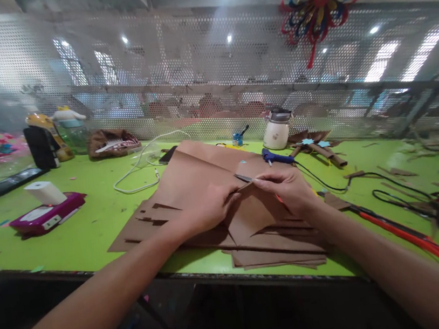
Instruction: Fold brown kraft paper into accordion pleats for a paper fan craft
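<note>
Brown kraft paper [199, 170] lies in large, partly folded sheets in front of me, over a stack of cut brown sheets [277, 257] at the table's front edge. My left hand [217, 205] is closed on a raised paper edge near the middle, its fingertips partly hidden under it. Close by on the right, my right hand [286, 188] is closed, thumb and finger pinched at the same edge. A pointed dark scissors blade [242, 177] sticks out leftward from its fingertips, and a bit of red handle shows under the palm. The rest of the scissors is hidden.
A blue glue gun [278, 157] with a black cord lies just beyond my right hand. Right of my forearm is a red-and-black long tool [400, 231]. A purple power strip [49, 214], white cable [137, 190] and white jar [277, 130] stand around on the green table [94, 176].
</note>
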Demonstrator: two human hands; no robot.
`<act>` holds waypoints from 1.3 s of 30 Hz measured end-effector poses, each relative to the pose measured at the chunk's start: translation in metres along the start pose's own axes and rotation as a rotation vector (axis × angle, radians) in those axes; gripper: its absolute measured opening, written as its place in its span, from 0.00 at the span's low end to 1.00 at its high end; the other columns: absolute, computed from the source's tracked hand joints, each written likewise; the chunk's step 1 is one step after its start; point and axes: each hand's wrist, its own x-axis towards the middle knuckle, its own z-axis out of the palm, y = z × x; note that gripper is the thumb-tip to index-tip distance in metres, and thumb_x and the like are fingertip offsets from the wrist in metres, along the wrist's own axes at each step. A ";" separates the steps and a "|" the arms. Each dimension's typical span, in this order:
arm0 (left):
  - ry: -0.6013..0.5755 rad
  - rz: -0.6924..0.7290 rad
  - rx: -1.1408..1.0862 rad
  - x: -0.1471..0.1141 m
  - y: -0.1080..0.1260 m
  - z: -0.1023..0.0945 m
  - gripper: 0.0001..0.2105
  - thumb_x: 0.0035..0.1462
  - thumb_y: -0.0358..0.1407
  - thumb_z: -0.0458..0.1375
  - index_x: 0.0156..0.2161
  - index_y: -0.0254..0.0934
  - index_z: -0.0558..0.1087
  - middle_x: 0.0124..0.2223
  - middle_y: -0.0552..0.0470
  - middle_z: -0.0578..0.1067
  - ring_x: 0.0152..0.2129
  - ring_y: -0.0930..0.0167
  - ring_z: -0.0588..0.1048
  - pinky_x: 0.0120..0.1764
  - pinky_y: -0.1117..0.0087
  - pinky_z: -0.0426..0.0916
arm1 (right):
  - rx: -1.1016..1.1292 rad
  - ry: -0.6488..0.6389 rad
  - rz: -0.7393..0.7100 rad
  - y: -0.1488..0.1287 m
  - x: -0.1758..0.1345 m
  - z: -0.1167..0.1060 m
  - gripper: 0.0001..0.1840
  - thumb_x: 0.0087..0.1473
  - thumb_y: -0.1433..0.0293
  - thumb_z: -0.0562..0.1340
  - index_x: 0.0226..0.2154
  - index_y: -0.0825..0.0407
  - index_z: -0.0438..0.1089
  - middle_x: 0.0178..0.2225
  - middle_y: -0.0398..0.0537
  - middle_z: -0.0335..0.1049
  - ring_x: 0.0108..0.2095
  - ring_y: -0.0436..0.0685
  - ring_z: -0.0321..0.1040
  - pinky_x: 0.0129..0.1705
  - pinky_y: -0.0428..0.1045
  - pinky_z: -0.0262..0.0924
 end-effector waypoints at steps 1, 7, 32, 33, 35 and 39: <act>0.009 0.003 0.001 0.000 -0.001 0.001 0.16 0.61 0.39 0.43 0.45 0.36 0.69 0.40 0.46 0.74 0.34 0.68 0.70 0.38 0.68 0.62 | -0.001 0.007 0.011 -0.001 0.000 0.000 0.10 0.41 0.64 0.65 0.28 0.52 0.76 0.27 0.44 0.73 0.29 0.53 0.65 0.34 0.49 0.59; -0.089 -0.078 -0.174 -0.003 -0.002 0.003 0.19 0.61 0.44 0.41 0.47 0.35 0.67 0.26 0.51 0.73 0.20 0.73 0.70 0.27 0.72 0.63 | -0.004 0.029 0.080 -0.006 -0.002 0.001 0.13 0.40 0.62 0.65 0.27 0.55 0.75 0.18 0.42 0.65 0.22 0.49 0.58 0.24 0.46 0.54; -0.217 -0.174 -0.348 -0.005 -0.008 -0.003 0.21 0.59 0.49 0.41 0.39 0.35 0.67 0.16 0.59 0.65 0.12 0.77 0.63 0.23 0.75 0.59 | 0.180 -0.071 0.307 -0.005 0.005 -0.016 0.13 0.37 0.61 0.67 0.24 0.54 0.71 0.21 0.42 0.68 0.21 0.49 0.62 0.25 0.45 0.54; -0.241 -0.178 -0.356 -0.005 -0.007 -0.003 0.21 0.59 0.49 0.41 0.37 0.35 0.68 0.16 0.58 0.66 0.12 0.77 0.63 0.22 0.75 0.59 | 0.152 -0.098 0.319 -0.005 0.006 -0.017 0.14 0.37 0.61 0.67 0.25 0.54 0.71 0.22 0.42 0.69 0.22 0.49 0.62 0.25 0.45 0.54; -0.288 -0.174 -0.379 -0.006 -0.006 -0.005 0.22 0.59 0.50 0.40 0.32 0.34 0.68 0.16 0.57 0.66 0.11 0.77 0.63 0.21 0.75 0.58 | 0.109 -0.135 0.289 -0.005 0.006 -0.017 0.15 0.37 0.61 0.68 0.25 0.56 0.71 0.22 0.43 0.68 0.23 0.48 0.61 0.26 0.45 0.53; -0.337 -0.132 -0.481 -0.004 -0.003 -0.007 0.21 0.59 0.49 0.42 0.28 0.34 0.65 0.19 0.56 0.68 0.11 0.79 0.62 0.20 0.76 0.58 | 0.097 -0.098 0.165 -0.002 0.008 -0.015 0.15 0.36 0.61 0.68 0.23 0.56 0.71 0.21 0.41 0.66 0.23 0.47 0.59 0.27 0.45 0.52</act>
